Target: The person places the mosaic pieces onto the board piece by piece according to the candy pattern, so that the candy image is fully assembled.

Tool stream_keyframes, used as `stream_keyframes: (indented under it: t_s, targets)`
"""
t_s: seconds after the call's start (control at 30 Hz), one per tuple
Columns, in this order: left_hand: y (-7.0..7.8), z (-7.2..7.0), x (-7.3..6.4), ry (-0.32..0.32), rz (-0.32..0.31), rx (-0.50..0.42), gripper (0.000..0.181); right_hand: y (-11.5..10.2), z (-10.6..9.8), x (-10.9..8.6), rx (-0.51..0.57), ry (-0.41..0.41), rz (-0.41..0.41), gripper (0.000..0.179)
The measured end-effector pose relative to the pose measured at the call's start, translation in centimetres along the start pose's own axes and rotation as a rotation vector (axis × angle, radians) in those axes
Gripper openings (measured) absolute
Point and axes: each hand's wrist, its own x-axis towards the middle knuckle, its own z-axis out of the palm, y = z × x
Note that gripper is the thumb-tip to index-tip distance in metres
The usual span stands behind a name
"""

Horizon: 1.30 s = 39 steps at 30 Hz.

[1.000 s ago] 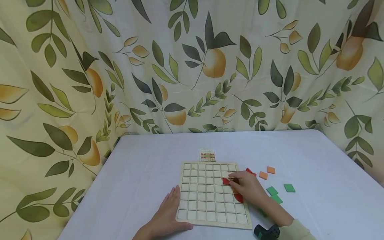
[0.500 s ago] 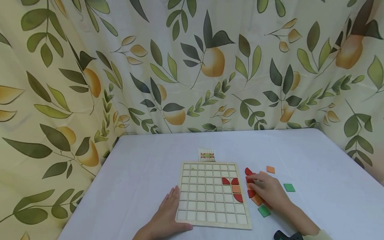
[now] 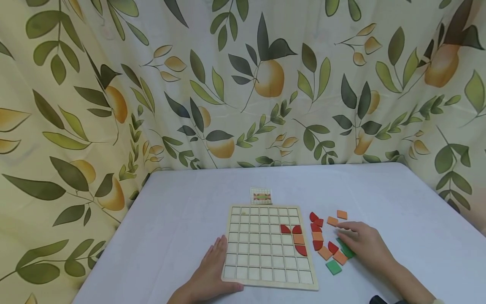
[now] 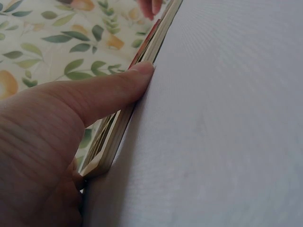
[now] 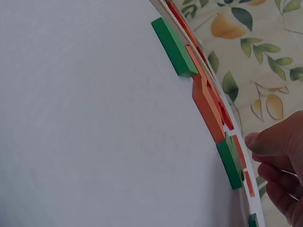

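Observation:
A wooden grid board (image 3: pixel 265 261) lies flat on the table. Three red quarter-round tiles (image 3: pixel 301 251) and an orange square tile (image 3: pixel 298 239) sit in its right-hand cells. At the board's near left corner my left hand (image 3: pixel 209 270) rests, fingers straight along the left side. Its thumb (image 4: pixel 118 90) presses the near edge in the left wrist view. My right hand (image 3: pixel 366 244) is over the loose pieces right of the board, fingers loosely bent and nothing visible between them. Its fingertips are close to an orange tile (image 3: pixel 332 221), and it partly covers a green tile (image 3: pixel 345 248).
Loose red pieces (image 3: pixel 313 217), orange squares (image 3: pixel 324 253) and a green square (image 3: pixel 333 267) lie along the board's right side. Beyond the board's far edge is a small pattern card (image 3: pixel 260 196). A leaf-and-fruit curtain (image 3: pixel 243 84) hangs behind the white table (image 3: pixel 182 211).
My right hand has left the board's right-hand cells and moved right over the loose pieces. A red quarter-round tile it was covering on the board now shows. My left hand stays in place.

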Motion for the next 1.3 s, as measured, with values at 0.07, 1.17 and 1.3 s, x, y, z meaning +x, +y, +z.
stream_keyframes:
  t_s: [0.07, 1.17, 1.3]
  targets:
    - [-0.1, 0.0, 0.0, 0.002, -0.001, 0.004, 0.126, 0.5, -0.3, -0.1, -0.009, 0.008, 0.008, 0.031]
    - [0.0, 0.1, 0.0, 0.005, 0.012, 0.01, 0.125, 6.8, -4.2, -0.4, 0.058, -0.202, -0.005, 0.044]
    - [0.1, 0.0, -0.1, 0.008, 0.021, 0.011, 0.125, 6.7, -4.2, -0.5, 0.059, -0.184, -0.016, 0.039]
